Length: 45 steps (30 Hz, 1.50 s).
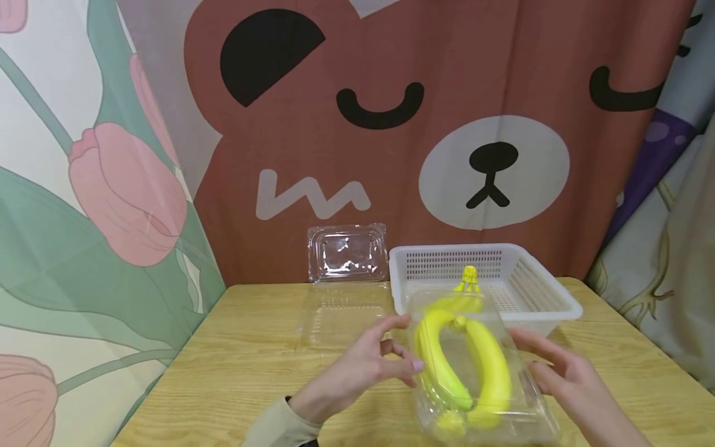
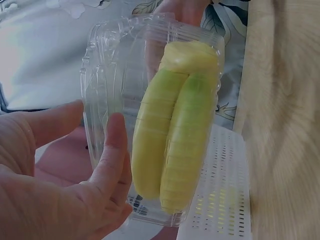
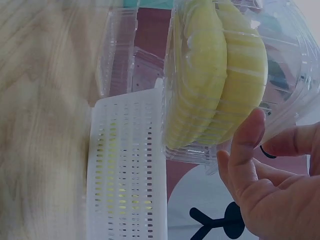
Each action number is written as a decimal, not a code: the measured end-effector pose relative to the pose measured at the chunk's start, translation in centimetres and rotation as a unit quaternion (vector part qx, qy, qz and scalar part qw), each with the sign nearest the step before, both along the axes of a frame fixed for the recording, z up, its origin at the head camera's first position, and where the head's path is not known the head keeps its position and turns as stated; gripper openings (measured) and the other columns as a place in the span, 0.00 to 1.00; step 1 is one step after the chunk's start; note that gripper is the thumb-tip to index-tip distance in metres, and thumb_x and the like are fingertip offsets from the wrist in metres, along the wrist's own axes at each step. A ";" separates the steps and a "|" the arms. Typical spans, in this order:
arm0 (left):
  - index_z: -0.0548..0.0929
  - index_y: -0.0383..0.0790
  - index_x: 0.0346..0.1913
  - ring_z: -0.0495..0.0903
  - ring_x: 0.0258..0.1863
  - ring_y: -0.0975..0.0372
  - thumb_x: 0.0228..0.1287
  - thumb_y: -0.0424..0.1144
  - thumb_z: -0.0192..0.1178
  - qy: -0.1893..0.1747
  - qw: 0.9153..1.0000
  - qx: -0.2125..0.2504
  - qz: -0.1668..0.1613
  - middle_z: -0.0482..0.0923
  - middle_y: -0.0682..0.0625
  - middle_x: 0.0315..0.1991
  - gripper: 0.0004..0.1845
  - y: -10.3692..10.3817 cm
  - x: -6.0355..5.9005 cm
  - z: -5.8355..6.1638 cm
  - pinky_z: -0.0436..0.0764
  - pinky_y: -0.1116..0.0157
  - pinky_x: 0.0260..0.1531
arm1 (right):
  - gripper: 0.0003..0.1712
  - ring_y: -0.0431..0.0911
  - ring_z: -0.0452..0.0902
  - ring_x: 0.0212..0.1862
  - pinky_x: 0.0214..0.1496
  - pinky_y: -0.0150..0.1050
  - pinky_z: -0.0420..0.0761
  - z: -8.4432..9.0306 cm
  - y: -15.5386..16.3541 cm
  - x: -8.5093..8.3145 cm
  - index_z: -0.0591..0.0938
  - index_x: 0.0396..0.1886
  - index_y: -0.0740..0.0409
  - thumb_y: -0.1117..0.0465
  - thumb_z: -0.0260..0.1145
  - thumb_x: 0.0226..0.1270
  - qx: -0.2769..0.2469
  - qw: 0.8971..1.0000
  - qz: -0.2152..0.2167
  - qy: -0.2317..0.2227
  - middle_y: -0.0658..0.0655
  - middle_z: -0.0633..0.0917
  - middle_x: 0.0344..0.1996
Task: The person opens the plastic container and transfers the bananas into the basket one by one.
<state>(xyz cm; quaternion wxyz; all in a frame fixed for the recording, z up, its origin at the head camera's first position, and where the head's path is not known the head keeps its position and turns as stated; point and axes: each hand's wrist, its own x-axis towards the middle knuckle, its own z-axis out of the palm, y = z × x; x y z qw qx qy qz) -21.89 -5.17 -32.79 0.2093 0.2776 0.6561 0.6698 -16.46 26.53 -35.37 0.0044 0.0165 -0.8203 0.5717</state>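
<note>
A clear plastic clamshell container is held up in front of me, tilted, between both hands. Inside lie yellow bananas with some green on them, seen through the clear wall. My left hand grips the container's left side, thumb and fingers at its rim in the left wrist view. On the opposite side, my right hand pinches the rim, fingertips against the plastic in the right wrist view. The container overlaps the front of a white basket in the head view.
More yellow bananas are in the white perforated basket at the back right of the wooden table. Left of the basket, another clear clamshell container stands with its lid raised. A curtain with a bear print hangs behind the table.
</note>
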 end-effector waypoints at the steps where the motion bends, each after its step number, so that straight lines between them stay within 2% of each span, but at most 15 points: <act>1: 0.60 0.40 0.74 0.83 0.31 0.54 0.60 0.31 0.66 -0.001 1.000 0.000 -0.001 0.80 0.43 0.36 0.40 0.0 0.1 -0.1 0.71 0.50 0.60 | 0.31 0.29 0.71 0.53 0.46 0.34 0.81 -0.1 0.1 0.0 0.61 0.75 0.61 0.64 0.53 0.74 -0.003 1.000 0.004 -0.006 0.64 0.65 0.71; 2: 0.61 0.41 0.73 0.83 0.31 0.54 0.60 0.31 0.67 -0.003 1.000 0.000 -0.001 0.80 0.43 0.36 0.40 0.0 0.2 -0.1 0.72 0.50 0.60 | 0.31 0.29 0.71 0.53 0.47 0.35 0.82 -0.3 0.1 0.0 0.61 0.75 0.62 0.64 0.53 0.74 -0.009 1.000 0.009 -0.009 0.64 0.65 0.71; 4: 0.60 0.40 0.73 0.83 0.30 0.54 0.59 0.31 0.67 -0.003 1.000 0.000 -0.002 0.80 0.43 0.37 0.40 0.1 0.3 -0.2 0.73 0.51 0.59 | 0.31 0.30 0.73 0.53 0.47 0.36 0.82 -0.5 0.1 0.1 0.62 0.75 0.61 0.64 0.54 0.74 -0.017 1.000 0.006 -0.013 0.56 0.69 0.69; 7: 0.61 0.40 0.72 0.83 0.30 0.54 0.59 0.31 0.67 -0.003 1.000 -0.004 -0.002 0.80 0.43 0.37 0.40 0.2 0.4 -0.5 0.74 0.53 0.58 | 0.29 0.31 0.74 0.51 0.43 0.36 0.83 -1.3 0.3 0.2 0.65 0.73 0.64 0.66 0.54 0.74 -0.002 1.000 0.010 0.026 0.41 0.76 0.61; 9: 0.61 0.40 0.72 0.84 0.31 0.54 0.59 0.30 0.67 -0.005 1.000 -0.007 -0.002 0.80 0.43 0.37 0.40 0.3 0.5 -0.8 0.75 0.55 0.57 | 0.28 0.31 0.75 0.49 0.41 0.36 0.83 -1.8 0.3 0.2 0.66 0.71 0.66 0.67 0.55 0.74 0.006 0.999 0.011 0.043 0.32 0.76 0.55; 10: 0.61 0.39 0.72 0.84 0.30 0.53 0.59 0.30 0.67 -0.006 1.000 -0.009 -0.001 0.80 0.43 0.37 0.39 0.3 0.5 -1.0 0.75 0.55 0.57 | 0.27 0.31 0.75 0.48 0.40 0.36 0.83 -2.0 0.4 0.2 0.67 0.71 0.67 0.67 0.55 0.73 0.016 0.999 0.013 0.050 0.30 0.77 0.53; 15: 0.62 0.39 0.70 0.84 0.31 0.54 0.58 0.31 0.67 -0.020 1.000 -0.021 -0.002 0.80 0.42 0.36 0.38 0.6 0.4 -2.0 0.76 0.58 0.54 | 0.27 0.31 0.75 0.47 0.40 0.36 0.83 -2.9 0.7 0.3 0.69 0.70 0.66 0.66 0.57 0.72 0.031 0.999 0.015 0.040 0.32 0.77 0.53; 22: 0.62 0.42 0.71 0.83 0.37 0.54 0.53 0.29 0.69 -0.043 0.998 -0.035 -0.004 0.81 0.44 0.37 0.42 1.0 0.3 -3.6 0.74 0.58 0.54 | 0.26 0.29 0.72 0.48 0.36 0.35 0.82 -4.8 1.1 0.1 0.69 0.66 0.73 0.73 0.56 0.68 0.057 0.993 0.034 0.099 0.31 0.77 0.53; 26: 0.60 0.43 0.71 0.83 0.36 0.56 0.51 0.28 0.69 -0.050 0.998 -0.043 0.000 0.82 0.45 0.32 0.44 1.1 0.2 -4.4 0.75 0.58 0.53 | 0.27 0.27 0.71 0.46 0.36 0.34 0.81 -5.5 1.5 -0.2 0.69 0.67 0.74 0.72 0.57 0.68 0.084 0.992 0.048 0.084 0.36 0.78 0.54; 32: 0.59 0.42 0.72 0.82 0.34 0.57 0.51 0.26 0.69 -0.061 0.997 -0.043 0.006 0.81 0.45 0.32 0.45 1.3 0.0 -5.4 0.78 0.61 0.50 | 0.29 0.37 0.79 0.37 0.35 0.32 0.80 -6.1 2.0 -0.5 0.59 0.68 0.82 0.74 0.52 0.70 0.049 0.990 0.119 0.055 0.24 0.74 0.50; 35: 0.59 0.42 0.72 0.82 0.36 0.57 0.50 0.25 0.68 -0.059 0.997 -0.050 0.007 0.81 0.45 0.32 0.46 1.4 0.0 -5.7 0.76 0.61 0.51 | 0.29 0.38 0.80 0.36 0.35 0.33 0.80 -6.4 2.1 -0.5 0.59 0.68 0.82 0.75 0.51 0.70 0.043 0.989 0.128 0.054 0.23 0.74 0.49; 38: 0.61 0.42 0.70 0.82 0.36 0.58 0.49 0.25 0.69 -0.054 0.997 -0.058 0.012 0.82 0.45 0.31 0.45 1.4 0.0 -6.1 0.76 0.61 0.50 | 0.28 0.39 0.80 0.32 0.31 0.34 0.81 -6.7 2.2 -0.5 0.63 0.68 0.77 0.76 0.51 0.68 0.042 0.988 0.132 0.061 0.26 0.76 0.49; 39: 0.61 0.42 0.70 0.83 0.36 0.57 0.49 0.25 0.69 -0.055 0.997 -0.058 0.013 0.82 0.45 0.31 0.44 1.4 0.0 -6.3 0.76 0.61 0.50 | 0.29 0.39 0.79 0.31 0.30 0.34 0.81 -6.8 2.1 -0.6 0.66 0.69 0.70 0.76 0.51 0.67 0.038 0.988 0.134 0.059 0.27 0.76 0.48; 42: 0.62 0.41 0.69 0.83 0.34 0.57 0.51 0.25 0.69 -0.057 0.997 -0.051 0.015 0.82 0.44 0.32 0.42 1.4 0.0 -6.6 0.78 0.63 0.48 | 0.37 0.38 0.78 0.27 0.26 0.34 0.79 -7.2 2.2 -0.6 0.72 0.68 0.40 0.77 0.50 0.66 0.024 0.986 0.151 0.070 0.26 0.74 0.49; 45: 0.63 0.41 0.69 0.83 0.33 0.58 0.52 0.25 0.68 -0.056 0.997 -0.044 0.016 0.82 0.44 0.32 0.41 1.4 -0.1 -6.8 0.79 0.64 0.46 | 0.46 0.37 0.77 0.27 0.25 0.33 0.78 -7.6 2.3 -0.8 0.69 0.60 0.14 0.78 0.49 0.66 0.017 0.983 0.162 0.085 0.24 0.73 0.50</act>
